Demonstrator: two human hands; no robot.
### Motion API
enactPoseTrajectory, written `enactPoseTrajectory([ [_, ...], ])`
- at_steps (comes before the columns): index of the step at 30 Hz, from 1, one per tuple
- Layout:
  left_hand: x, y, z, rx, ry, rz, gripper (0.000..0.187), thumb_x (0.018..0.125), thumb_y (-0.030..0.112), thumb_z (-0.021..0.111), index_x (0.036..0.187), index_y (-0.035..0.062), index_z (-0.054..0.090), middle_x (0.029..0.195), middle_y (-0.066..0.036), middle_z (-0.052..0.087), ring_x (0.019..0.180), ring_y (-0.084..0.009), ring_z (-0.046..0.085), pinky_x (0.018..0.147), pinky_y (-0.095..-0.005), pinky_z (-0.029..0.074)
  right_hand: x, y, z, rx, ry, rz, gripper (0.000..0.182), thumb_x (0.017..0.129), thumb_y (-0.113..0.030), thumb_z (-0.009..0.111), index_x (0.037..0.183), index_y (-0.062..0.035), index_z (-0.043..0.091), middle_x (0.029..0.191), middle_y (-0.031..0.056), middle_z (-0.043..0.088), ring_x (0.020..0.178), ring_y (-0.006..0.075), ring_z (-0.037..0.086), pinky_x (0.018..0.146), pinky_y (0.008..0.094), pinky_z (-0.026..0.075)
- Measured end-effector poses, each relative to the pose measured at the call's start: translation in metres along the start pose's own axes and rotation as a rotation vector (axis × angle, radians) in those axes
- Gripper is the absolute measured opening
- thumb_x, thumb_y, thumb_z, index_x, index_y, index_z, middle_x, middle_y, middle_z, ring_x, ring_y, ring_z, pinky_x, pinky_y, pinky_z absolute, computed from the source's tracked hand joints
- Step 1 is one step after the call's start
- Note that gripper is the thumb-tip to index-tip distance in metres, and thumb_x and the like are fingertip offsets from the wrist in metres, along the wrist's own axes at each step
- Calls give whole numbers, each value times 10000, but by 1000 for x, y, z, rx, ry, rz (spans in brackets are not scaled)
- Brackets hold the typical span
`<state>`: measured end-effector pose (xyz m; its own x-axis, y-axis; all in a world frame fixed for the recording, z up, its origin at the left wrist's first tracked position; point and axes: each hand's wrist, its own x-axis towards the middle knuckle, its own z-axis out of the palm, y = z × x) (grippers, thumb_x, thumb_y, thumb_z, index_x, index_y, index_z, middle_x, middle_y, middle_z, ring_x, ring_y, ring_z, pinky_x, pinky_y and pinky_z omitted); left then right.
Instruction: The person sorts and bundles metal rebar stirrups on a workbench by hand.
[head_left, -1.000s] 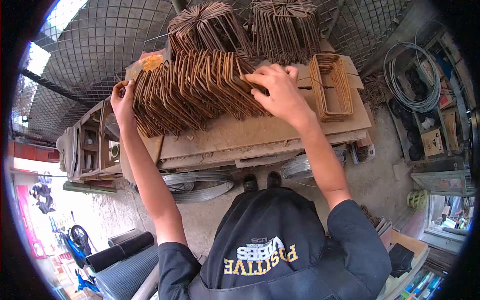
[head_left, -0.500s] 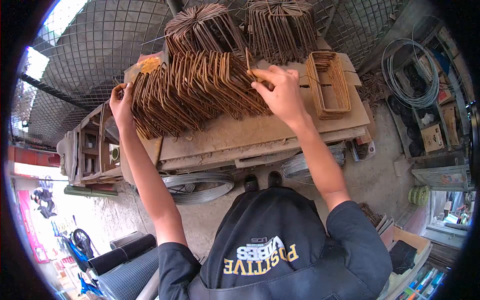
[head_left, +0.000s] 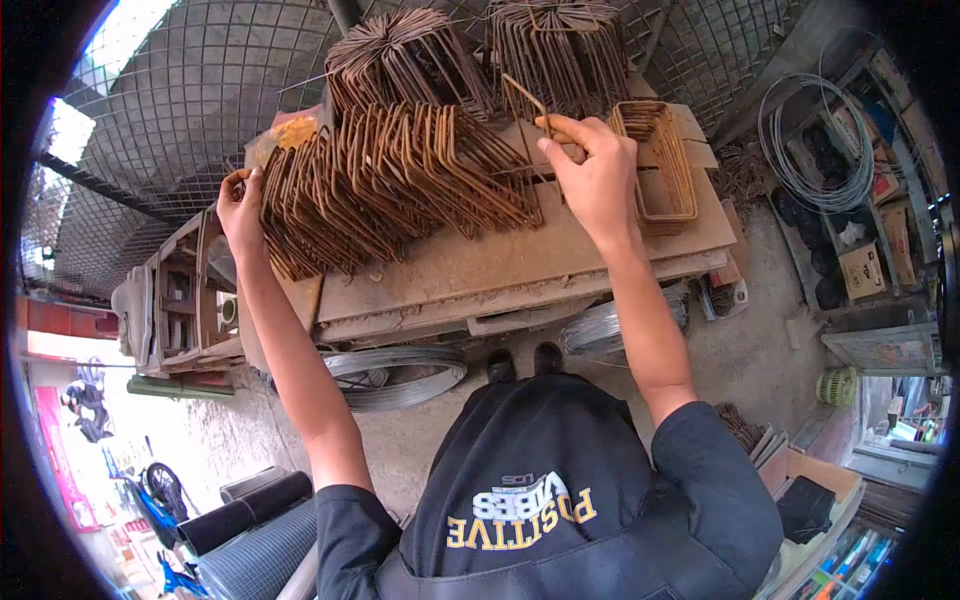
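A long row of rusty bent-wire frames leans across the wooden table. At the row's left end my left hand has its fingers curled against the outermost frame. My right hand pinches a single wire frame just off the row's right end, tilted upright. Beside that hand, on the right, lies a stack of rectangular frames. Two round bundles of similar frames, one on the left and one on the right, stand behind the row.
Wire mesh rises behind the table. Coils of grey wire lie under it, one at the left. A shelf with a wire coil and boxes is at the right. Black and grey rolls are at the lower left.
My right hand has moved to the right with one frame, which now stands apart from the row's right end. My left hand has hardly moved.
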<state>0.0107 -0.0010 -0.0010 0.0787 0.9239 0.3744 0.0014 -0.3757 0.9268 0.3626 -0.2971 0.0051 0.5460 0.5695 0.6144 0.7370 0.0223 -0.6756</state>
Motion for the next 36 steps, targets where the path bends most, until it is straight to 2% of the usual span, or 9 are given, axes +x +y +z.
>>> enactPoseTrajectory([
  [6, 4, -5, -3, 33, 5, 10, 177, 961, 139, 765, 1041, 23, 658, 895, -1, 627, 796, -64, 555, 719, -219, 465, -16, -6, 24, -80, -113, -65, 220, 859, -176, 816, 1071, -118, 822, 863, 85, 765, 785, 212, 674, 855, 367, 366],
  [12, 3, -3, -2, -28, 15, -31, 154, 963, 130, 761, 1021, 26, 663, 905, 5, 632, 803, -65, 559, 718, -222, 467, -25, -12, 31, -59, -285, -125, 256, 925, -165, 743, 1174, -133, 791, 988, 76, 776, 892, 232, 684, 884, 383, 337],
  [17, 3, -2, -1, 44, 32, 2, 144, 965, 118, 757, 1016, 23, 661, 920, -3, 651, 794, -66, 568, 712, -217, 469, -13, -14, -3, 50, -185, -56, 283, 924, -171, 753, 1202, -117, 775, 1060, 79, 783, 950, 204, 712, 928, 388, 434],
  [20, -1, 4, 2, 27, 36, -14, 154, 965, 122, 759, 1023, 18, 661, 920, -5, 652, 795, -65, 571, 719, -217, 471, -11, -3, -50, 9, -40, 133, 300, 923, -111, 743, 1221, -79, 754, 1063, 117, 774, 952, 173, 700, 809, 321, 549],
  [21, -1, 3, 2, 26, 35, -16, 154, 965, 122, 759, 1023, 18, 661, 920, -5, 652, 795, -65, 571, 719, -217, 471, -15, 14, -62, -1, 23, 272, 288, 928, -126, 746, 1210, -74, 753, 1073, 137, 758, 950, 207, 705, 854, 334, 546],
  [22, 0, 2, 1, 16, 33, -31, 156, 964, 122, 760, 1025, 18, 661, 924, -6, 653, 800, -66, 575, 721, -217, 472, -18, 23, -79, -159, 107, 182, 275, 941, -155, 738, 1201, -66, 746, 1097, 144, 737, 985, 262, 703, 884, 365, 541],
  [24, 0, 3, 0, 6, 32, -48, 159, 963, 123, 761, 1027, 17, 661, 928, -7, 654, 805, -67, 579, 724, -217, 473, -27, 58, -109, -463, 95, 326, 405, 928, -349, 756, 1215, -64, 737, 1091, 164, 706, 1063, 329, 682, 939, 406, 520],
  [29, 6, -4, -5, 28, 26, -36, 173, 959, 118, 766, 1052, 20, 659, 960, -15, 659, 847, -79, 614, 746, -224, 490, -48, 82, -147, -542, -67, 590, 440, 913, -372, 766, 1179, -22, 750, 942, 179, 725, 913, 323, 718, 837, 412, 534],
  [36, 3, 1, -4, 17, 28, -57, 199, 954, 114, 772, 1079, 12, 655, 984, -37, 670, 877, -92, 637, 759, -232, 512, -54, 94, -154, -442, -9, 545, 387, 911, -311, 765, 1083, 36, 762, 809, 149, 762, 739, 283, 740, 739, 382, 547],
])
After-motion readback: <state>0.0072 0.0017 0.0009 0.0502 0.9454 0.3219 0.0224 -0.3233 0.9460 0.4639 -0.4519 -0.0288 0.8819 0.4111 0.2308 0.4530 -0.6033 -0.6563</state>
